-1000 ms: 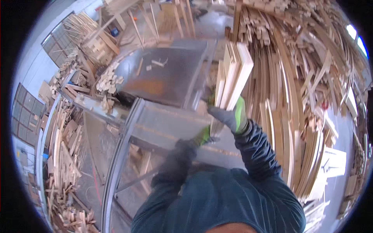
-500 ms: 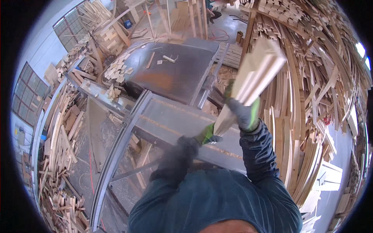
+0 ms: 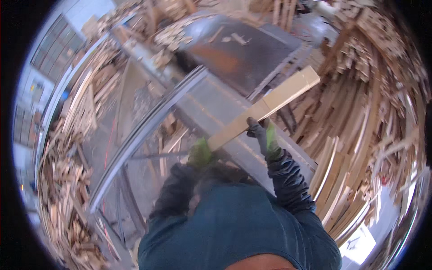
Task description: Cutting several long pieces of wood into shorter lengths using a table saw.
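Observation:
I hold a bundle of long, pale wooden boards [image 3: 281, 95] slantwise over the grey metal machine table [image 3: 217, 98]. Its near end lies in my left hand [image 3: 200, 153], in a green and grey work glove, with the fingers partly blurred. Farther along, my right hand [image 3: 264, 136], gloved alike, grips the bundle's lower edge, fingers bent against it. The far end points up and to the right. A broad flat face of the wood is turned up, so the other boards underneath are mostly hidden.
A curved-looking metal rail [image 3: 146, 135] borders the table at left. Beyond stands a dark, rust-stained machine top [image 3: 243, 51] with wood offcuts [image 3: 173, 36] at its left. Stacked long boards [image 3: 355, 153] fill the right side; a scrap wood heap [image 3: 67, 193] lies at far left.
The bundle has swung from steep to flatter, its broad face now turned up. Both hands have moved left with it, the left one farther. My view has shifted too.

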`<state>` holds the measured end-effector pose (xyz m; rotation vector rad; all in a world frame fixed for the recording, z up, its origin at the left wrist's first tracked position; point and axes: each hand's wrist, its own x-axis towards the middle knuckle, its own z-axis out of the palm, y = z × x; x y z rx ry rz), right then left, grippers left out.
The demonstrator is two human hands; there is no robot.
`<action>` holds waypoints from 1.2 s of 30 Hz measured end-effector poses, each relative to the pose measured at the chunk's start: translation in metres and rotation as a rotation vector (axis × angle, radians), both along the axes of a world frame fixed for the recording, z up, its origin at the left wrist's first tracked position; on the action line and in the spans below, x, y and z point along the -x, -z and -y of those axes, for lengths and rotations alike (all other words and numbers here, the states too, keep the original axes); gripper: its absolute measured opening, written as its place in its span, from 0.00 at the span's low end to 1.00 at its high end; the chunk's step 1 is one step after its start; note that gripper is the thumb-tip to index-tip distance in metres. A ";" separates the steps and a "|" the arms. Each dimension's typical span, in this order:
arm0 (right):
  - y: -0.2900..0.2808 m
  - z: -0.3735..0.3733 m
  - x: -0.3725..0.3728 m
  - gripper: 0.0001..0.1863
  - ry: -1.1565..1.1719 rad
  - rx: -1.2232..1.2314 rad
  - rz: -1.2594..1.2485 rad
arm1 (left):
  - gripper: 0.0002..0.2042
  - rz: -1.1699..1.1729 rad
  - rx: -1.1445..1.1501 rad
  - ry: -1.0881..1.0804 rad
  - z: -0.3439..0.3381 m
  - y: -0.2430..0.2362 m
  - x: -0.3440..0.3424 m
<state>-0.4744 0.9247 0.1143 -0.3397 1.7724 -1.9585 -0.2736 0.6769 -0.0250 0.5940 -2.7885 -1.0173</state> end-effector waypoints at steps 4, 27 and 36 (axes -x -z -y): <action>0.110 0.096 0.003 0.26 -0.067 -0.040 0.209 | 0.34 0.055 0.209 -0.111 0.058 -0.008 -0.035; 0.439 0.775 0.269 0.28 -0.424 -0.122 0.648 | 0.22 -0.410 -1.384 -0.969 0.696 0.300 -0.082; 0.454 0.750 0.390 0.45 -0.565 -0.867 -0.096 | 0.22 -0.330 -1.149 -0.962 0.687 0.372 -0.046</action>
